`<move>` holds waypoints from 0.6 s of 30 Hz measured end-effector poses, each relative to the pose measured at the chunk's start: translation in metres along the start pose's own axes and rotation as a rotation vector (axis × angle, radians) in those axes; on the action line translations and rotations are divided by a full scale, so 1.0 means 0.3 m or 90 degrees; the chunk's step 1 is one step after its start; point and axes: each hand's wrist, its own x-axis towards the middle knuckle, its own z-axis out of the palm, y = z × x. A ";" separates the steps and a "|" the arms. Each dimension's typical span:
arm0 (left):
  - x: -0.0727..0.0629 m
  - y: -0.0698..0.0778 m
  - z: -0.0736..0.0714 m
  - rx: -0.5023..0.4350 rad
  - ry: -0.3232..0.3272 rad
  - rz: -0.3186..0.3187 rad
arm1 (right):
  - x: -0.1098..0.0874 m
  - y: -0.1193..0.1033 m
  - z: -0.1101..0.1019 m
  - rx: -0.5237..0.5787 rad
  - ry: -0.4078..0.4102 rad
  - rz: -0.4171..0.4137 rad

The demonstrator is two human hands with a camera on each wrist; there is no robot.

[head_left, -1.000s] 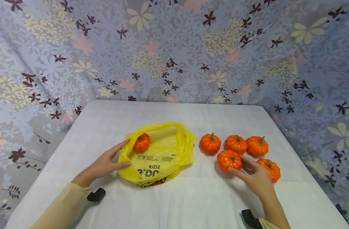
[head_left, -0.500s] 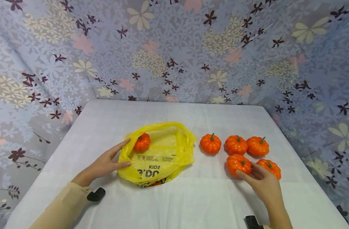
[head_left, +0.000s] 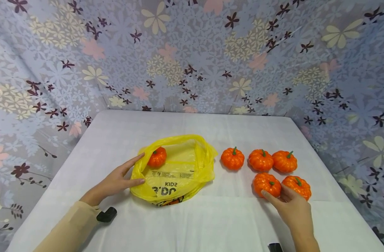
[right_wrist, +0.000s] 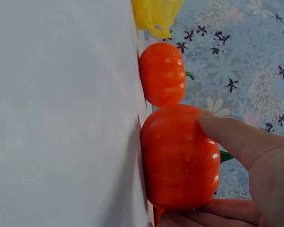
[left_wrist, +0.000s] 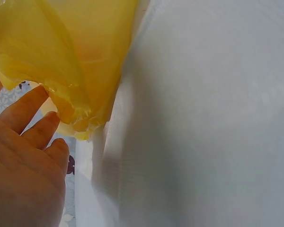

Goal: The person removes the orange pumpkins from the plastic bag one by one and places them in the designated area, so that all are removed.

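Note:
On the right of the table, my right hand (head_left: 293,207) holds a small orange toy pumpkin (head_left: 265,184) with a green stem. Its thumb lies on the near side in the head view, and the other fingers are partly hidden behind. The right wrist view has the pumpkin (right_wrist: 180,158) against the white cloth. My left hand (head_left: 115,181) touches the left side of a yellow plastic bag (head_left: 207,161) with its fingers extended; the left wrist view has the fingertips at the bag's (left_wrist: 92,71) crumpled edge. Inside the gaping bag sits another pumpkin (head_left: 157,157).
Behind the held pumpkin stand three more, a left one (head_left: 232,159), a middle one (head_left: 260,160) and a right one (head_left: 284,161). One further pumpkin (head_left: 297,187) sits right beside my right hand. A floral curtain (head_left: 192,56) surrounds the white-covered table (head_left: 192,231).
My right hand has moved the pumpkin to the right and slightly towards me, beside the rightmost one. The left hand and the bag have stayed in place.

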 end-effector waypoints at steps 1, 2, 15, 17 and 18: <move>0.001 0.000 0.001 0.000 -0.001 0.000 | -0.002 0.001 0.000 0.000 0.002 -0.004; 0.002 0.001 0.001 -0.001 -0.001 0.000 | -0.005 0.002 0.001 0.000 0.006 -0.010; 0.009 -0.006 0.001 0.001 -0.007 0.009 | -0.030 -0.006 -0.010 -0.007 0.035 -0.006; 0.011 -0.009 -0.002 -0.002 -0.008 0.009 | -0.034 -0.013 -0.015 -0.002 0.063 -0.014; 0.011 -0.008 -0.002 -0.004 -0.008 0.007 | -0.035 -0.018 -0.017 0.005 0.078 -0.019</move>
